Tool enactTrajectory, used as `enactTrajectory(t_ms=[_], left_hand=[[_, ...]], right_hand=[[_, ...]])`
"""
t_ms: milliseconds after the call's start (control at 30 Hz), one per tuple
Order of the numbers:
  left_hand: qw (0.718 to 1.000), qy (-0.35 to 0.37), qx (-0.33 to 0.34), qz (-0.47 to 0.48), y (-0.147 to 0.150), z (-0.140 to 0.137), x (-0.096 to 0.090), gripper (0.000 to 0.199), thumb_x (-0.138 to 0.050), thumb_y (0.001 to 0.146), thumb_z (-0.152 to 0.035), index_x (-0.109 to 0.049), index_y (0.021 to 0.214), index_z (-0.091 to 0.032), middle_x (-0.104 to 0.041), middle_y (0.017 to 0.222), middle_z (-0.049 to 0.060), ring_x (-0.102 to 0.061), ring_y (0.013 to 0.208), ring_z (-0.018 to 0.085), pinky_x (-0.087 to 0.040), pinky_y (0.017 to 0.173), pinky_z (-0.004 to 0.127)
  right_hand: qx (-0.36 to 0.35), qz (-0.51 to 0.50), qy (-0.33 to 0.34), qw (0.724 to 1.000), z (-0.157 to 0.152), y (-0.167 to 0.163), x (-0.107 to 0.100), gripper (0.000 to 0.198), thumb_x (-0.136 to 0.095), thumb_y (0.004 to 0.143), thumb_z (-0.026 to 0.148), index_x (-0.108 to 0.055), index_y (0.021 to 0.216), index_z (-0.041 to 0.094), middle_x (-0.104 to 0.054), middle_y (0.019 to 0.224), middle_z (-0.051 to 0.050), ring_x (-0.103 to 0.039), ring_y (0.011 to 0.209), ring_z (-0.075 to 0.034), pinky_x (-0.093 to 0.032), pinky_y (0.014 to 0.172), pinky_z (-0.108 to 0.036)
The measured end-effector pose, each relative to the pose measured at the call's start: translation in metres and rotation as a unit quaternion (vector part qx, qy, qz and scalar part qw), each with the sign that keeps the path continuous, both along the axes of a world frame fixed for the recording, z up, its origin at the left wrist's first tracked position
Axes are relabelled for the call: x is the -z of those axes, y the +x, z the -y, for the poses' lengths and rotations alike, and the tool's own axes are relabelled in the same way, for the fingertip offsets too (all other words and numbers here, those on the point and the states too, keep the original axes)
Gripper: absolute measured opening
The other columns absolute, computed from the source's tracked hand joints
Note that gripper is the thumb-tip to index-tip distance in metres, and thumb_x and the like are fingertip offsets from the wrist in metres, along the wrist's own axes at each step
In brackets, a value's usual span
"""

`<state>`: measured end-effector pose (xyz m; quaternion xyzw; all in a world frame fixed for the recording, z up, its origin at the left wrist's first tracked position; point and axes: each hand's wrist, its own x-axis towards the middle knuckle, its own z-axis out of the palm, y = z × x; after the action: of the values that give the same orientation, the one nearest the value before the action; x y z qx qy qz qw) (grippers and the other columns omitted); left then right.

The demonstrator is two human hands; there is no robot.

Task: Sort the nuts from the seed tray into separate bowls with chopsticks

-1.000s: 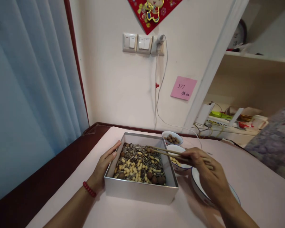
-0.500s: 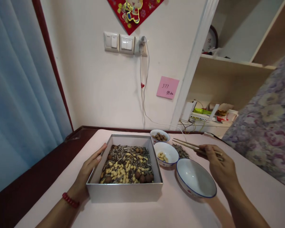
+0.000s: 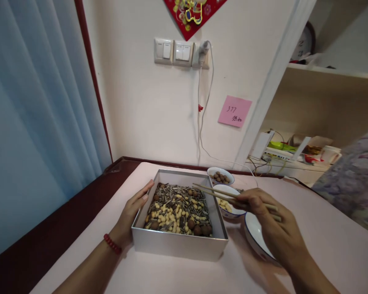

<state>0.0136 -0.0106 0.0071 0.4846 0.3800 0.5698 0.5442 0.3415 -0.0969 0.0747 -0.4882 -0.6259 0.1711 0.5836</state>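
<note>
My left hand (image 3: 134, 210), a red bead bracelet (image 3: 112, 244) at its wrist, lies with stretched fingers against the outer left wall of a silver-grey box (image 3: 179, 244). Inside the box are striped sunflower seeds (image 3: 174, 191), peanuts (image 3: 171, 216) and round brown nuts (image 3: 197, 230). A pair of chopsticks (image 3: 216, 192) is gripped in my right hand (image 3: 271, 220). Their tips are apart, above the right part of the box, with nothing between them. Below that hand stands a larger white bowl (image 3: 255, 230), partly hidden; no contents show in its visible part.
Right of the box, one white bowl (image 3: 228, 189) holds peanuts and another behind it (image 3: 210, 171) holds brown nuts. Sunflower seeds (image 3: 241, 190) on the pink table cover are mostly hidden by my right hand. A white cable (image 3: 223, 160) hangs down the wall behind.
My right hand has moved left with the chopsticks, from over the seed pile to over the box. My left hand stays against the box. The view has turned slightly left.
</note>
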Motion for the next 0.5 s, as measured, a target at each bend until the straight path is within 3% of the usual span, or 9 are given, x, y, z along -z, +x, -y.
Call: enactTrajectory(t_ms=[200, 333, 500], left_hand=[[1.0, 0.0, -0.006, -0.008, 0.001, 0.002, -0.003, 0.052, -0.073, 0.08, -0.049, -0.07, 0.127, -0.027, -0.044, 0.156, 0.003, -0.04, 0.143, 0.036, -0.041, 0.114, 0.046], [1.0, 0.001, -0.005, -0.01, 0.0, 0.004, -0.003, 0.05, -0.072, 0.081, -0.048, -0.071, 0.126, -0.027, -0.044, 0.156, 0.003, -0.039, 0.144, 0.035, -0.035, 0.117, 0.045], [1.0, -0.015, 0.013, 0.019, 0.0, 0.004, -0.002, 0.048, -0.073, 0.082, -0.046, -0.07, 0.126, -0.028, -0.04, 0.159, 0.001, -0.041, 0.143, 0.033, -0.04, 0.114, 0.043]], right_hand=[[-0.082, 0.046, -0.105, 0.99, -0.012, -0.025, 0.014, 0.035, -0.051, 0.097, 0.051, -0.068, 0.09, 0.022, -0.065, 0.089, -0.005, -0.064, 0.082, -0.018, -0.053, 0.068, -0.027], [-0.089, 0.081, -0.096, 0.988, -0.023, -0.032, 0.02, 0.036, -0.048, 0.098, 0.051, -0.065, 0.087, 0.022, -0.063, 0.086, -0.003, -0.06, 0.081, -0.017, -0.049, 0.071, -0.028], [-0.074, 0.096, -0.074, 0.99, -0.031, -0.036, 0.025, 0.038, -0.048, 0.098, 0.052, -0.064, 0.082, 0.021, -0.062, 0.082, -0.003, -0.059, 0.08, -0.017, -0.048, 0.072, -0.029]])
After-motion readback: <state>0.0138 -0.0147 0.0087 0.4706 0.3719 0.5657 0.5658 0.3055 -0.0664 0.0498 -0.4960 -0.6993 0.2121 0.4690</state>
